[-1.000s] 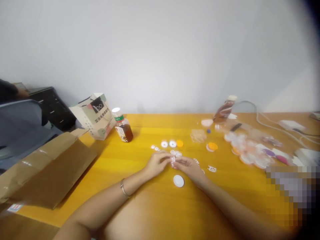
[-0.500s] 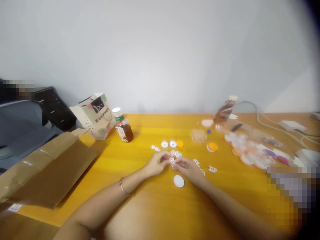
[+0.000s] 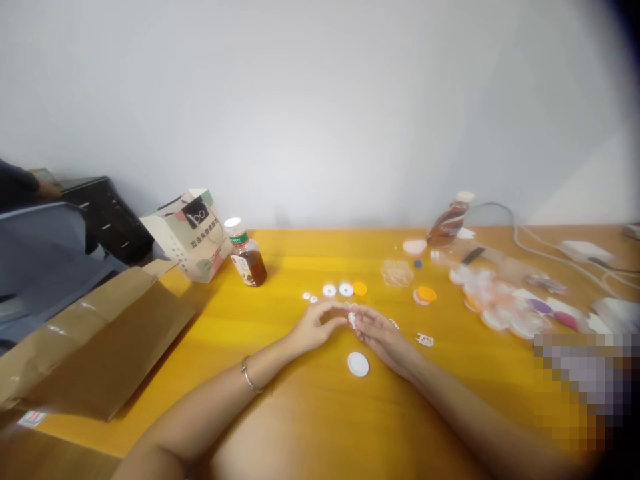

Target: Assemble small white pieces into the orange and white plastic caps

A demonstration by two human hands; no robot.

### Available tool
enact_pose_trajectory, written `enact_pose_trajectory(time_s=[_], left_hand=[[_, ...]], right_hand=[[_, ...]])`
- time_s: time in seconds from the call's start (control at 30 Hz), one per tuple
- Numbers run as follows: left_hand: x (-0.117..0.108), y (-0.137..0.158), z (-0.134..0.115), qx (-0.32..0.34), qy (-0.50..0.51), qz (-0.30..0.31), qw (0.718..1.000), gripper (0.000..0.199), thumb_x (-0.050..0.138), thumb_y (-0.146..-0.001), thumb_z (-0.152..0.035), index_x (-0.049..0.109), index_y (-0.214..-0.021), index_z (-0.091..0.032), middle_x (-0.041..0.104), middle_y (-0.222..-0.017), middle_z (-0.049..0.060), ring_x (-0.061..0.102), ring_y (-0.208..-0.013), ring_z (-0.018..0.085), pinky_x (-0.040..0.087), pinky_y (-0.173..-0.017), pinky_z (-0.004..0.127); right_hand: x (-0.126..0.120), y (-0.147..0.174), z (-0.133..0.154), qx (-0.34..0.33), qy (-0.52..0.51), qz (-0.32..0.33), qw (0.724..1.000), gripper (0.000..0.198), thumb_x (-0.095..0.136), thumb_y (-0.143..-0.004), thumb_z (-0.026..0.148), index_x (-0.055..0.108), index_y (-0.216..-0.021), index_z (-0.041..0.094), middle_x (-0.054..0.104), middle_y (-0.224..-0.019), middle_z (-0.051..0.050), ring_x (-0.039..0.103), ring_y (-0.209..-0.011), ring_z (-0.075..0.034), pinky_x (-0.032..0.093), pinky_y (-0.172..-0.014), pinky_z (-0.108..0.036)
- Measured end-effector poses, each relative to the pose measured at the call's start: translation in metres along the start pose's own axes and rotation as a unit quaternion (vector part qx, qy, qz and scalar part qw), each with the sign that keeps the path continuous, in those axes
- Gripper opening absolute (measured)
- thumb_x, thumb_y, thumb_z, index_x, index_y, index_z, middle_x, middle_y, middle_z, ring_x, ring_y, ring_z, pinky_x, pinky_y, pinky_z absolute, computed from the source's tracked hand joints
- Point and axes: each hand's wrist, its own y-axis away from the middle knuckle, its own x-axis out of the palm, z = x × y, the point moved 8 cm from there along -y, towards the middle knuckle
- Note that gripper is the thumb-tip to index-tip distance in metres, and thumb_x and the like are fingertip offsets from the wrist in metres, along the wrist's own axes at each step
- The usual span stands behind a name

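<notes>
My right hand point(image 3: 384, 339) is closed, pinching a small white openwork plastic piece point(image 3: 352, 321) in its fingertips. Facing it, my left hand point(image 3: 315, 327) curves with thumb and index finger apart, their tips close beside the piece; whether they touch it I cannot tell. Just below the hands a round white disc point(image 3: 358, 364) lies on the table. Another white cut-out piece point(image 3: 425, 340) rests to the right of my right hand, and more such pieces are partly hidden behind my fingers. Beyond the hands stand two white ring-like discs point(image 3: 329, 290) and an orange disc point(image 3: 359, 289) in a row.
A brown paper bag point(image 3: 100, 347) and a printed gift bag point(image 3: 200, 240) are on the left, beside a bottle of dark drink point(image 3: 249, 257). At right lie a second bottle point(image 3: 450, 220), clear plastic packs point(image 3: 500, 300) and cables point(image 3: 520, 233). A person's arm point(image 3: 20, 180) shows far left.
The white piece has shifted slightly right with my right hand. My left thumb and index finger have spread apart from their pinch on it.
</notes>
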Motion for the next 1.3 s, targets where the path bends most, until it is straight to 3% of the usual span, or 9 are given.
enact_pose_trajectory(time_s=[0.2, 0.4, 0.9, 1.3], left_hand=[[0.012, -0.006, 0.011, 0.043, -0.219, 0.016, 0.975, 0.032, 0.041, -0.083, -0.017, 0.049, -0.114, -0.021, 0.054, -0.109, 0.007, 0.047, -0.101, 0.019, 0.036, -0.088, 0.033], [0.023, -0.011, 0.02, 0.056, -0.285, 0.058, 0.955, 0.025, 0.039, -0.085, -0.02, 0.057, -0.102, -0.021, 0.058, -0.098, 0.008, 0.049, -0.096, 0.021, 0.036, -0.083, 0.033], [0.008, -0.008, 0.029, 0.005, -0.168, 0.037, 0.985, 0.008, 0.05, -0.077, -0.02, 0.056, -0.075, -0.016, 0.062, -0.084, 0.003, 0.055, -0.076, 0.013, 0.041, -0.073, 0.024], [0.015, -0.01, 0.041, -0.073, -0.038, 0.051, 0.995, 0.015, 0.062, -0.069, -0.024, 0.054, -0.062, -0.014, 0.061, -0.076, 0.002, 0.055, -0.073, 0.012, 0.041, -0.07, 0.023]], right_hand=[[-0.017, -0.003, 0.006, -0.066, -0.044, -0.086, 0.993, 0.022, 0.074, -0.06, 0.026, 0.065, -0.079, 0.023, 0.06, -0.077, 0.001, 0.05, -0.064, -0.01, 0.04, -0.068, -0.025], [-0.016, -0.001, 0.008, -0.059, 0.005, -0.094, 0.994, 0.024, 0.073, -0.06, 0.031, 0.065, -0.08, 0.021, 0.062, -0.08, -0.002, 0.053, -0.067, -0.014, 0.043, -0.072, -0.03], [-0.013, -0.002, 0.007, -0.055, -0.028, -0.08, 0.995, 0.02, 0.072, -0.062, 0.025, 0.064, -0.079, 0.02, 0.061, -0.078, 0.0, 0.053, -0.067, -0.011, 0.042, -0.072, -0.026], [-0.008, -0.001, 0.008, -0.053, 0.009, -0.07, 0.996, 0.022, 0.071, -0.063, 0.032, 0.063, -0.08, 0.02, 0.062, -0.074, -0.001, 0.056, -0.067, -0.013, 0.043, -0.072, -0.03]])
